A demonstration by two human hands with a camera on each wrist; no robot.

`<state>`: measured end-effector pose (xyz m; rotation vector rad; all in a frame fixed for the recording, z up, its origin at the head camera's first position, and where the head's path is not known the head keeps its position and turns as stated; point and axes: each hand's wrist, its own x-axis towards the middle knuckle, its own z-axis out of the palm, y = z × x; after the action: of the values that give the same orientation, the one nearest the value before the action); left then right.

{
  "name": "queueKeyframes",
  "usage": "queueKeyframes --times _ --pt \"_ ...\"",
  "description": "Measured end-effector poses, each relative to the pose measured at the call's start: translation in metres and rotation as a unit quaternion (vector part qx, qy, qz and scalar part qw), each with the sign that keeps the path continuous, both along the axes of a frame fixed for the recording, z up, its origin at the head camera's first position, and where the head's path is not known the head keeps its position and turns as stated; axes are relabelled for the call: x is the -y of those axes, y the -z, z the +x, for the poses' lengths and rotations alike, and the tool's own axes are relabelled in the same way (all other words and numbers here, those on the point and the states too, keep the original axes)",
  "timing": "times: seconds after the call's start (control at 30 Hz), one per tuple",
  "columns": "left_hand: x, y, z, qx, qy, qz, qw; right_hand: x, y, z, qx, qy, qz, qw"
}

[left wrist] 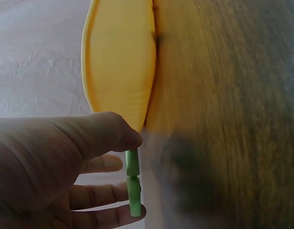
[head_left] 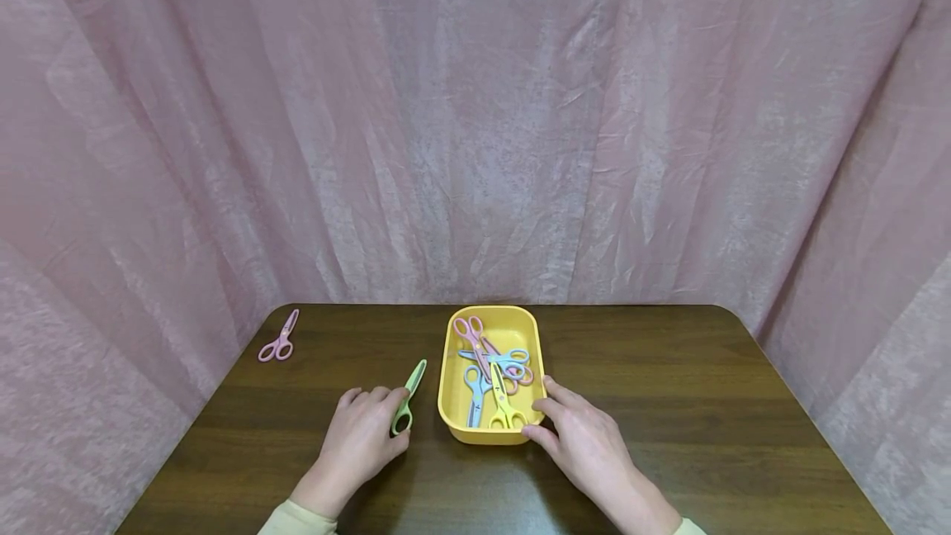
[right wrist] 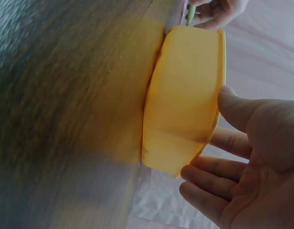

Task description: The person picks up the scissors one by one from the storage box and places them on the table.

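At the table [head_left: 654,403], hands [head_left: 362,429] [head_left: 587,442] grip green scissors [head_left: 418,376] (left) and yellow bin [head_left: 486,437] (right); mark [head_left: 498,387] on yellow scissors [head_left: 503,400] illegible.

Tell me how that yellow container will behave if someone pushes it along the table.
The yellow container would probably slide rather than tip, since it sits low and flat on the table. Its smooth, plastic-looking walls suggest it is fairly stiff. The scissors inside would likely shift, as they lie loosely piled without dividers.
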<state>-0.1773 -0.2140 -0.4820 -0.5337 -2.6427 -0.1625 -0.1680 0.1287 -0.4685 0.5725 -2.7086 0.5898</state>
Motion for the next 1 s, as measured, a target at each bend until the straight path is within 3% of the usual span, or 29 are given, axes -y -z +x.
queueKeyframes --times 0.6,1.0 --pt "0.0063 0.0086 0.0005 0.057 -0.019 -0.018 0.9980 0.0006 0.0003 0.0012 0.006 0.001 -0.002 1.0000" --pt "0.0073 0.0100 -0.0007 0.052 -0.018 -0.025 0.9982 -0.0005 -0.0005 0.0009 0.002 0.000 -0.002 1.0000"
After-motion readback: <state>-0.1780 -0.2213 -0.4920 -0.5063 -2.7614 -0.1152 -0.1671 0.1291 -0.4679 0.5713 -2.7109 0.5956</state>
